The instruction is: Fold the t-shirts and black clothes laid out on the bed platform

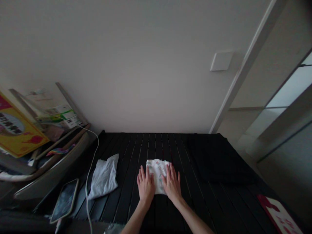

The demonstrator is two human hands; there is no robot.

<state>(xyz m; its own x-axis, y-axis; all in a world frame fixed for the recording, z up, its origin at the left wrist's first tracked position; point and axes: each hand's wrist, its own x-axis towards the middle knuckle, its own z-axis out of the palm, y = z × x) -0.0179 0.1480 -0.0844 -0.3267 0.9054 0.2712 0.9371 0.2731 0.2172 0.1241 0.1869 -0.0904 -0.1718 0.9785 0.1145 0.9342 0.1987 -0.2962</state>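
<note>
A small white folded cloth with a faint printed pattern [158, 171] lies on the black slatted table [195, 195]. My left hand [145, 186] rests flat on the cloth's left side, fingers stretched out. Pressed flat on its right side is my right hand [172, 184], fingers spread. Neither hand grips anything. A second pale grey cloth [104, 178], loosely folded, lies on the table to the left, apart from both hands.
A phone [65, 200] on a white cable [90, 162] lies at the table's front left. A cluttered seat with a yellow box [17, 130] and papers stands beyond it. A dark cloth [216, 159] covers the table's right; a red-and-white printed item [280, 216] sits front right.
</note>
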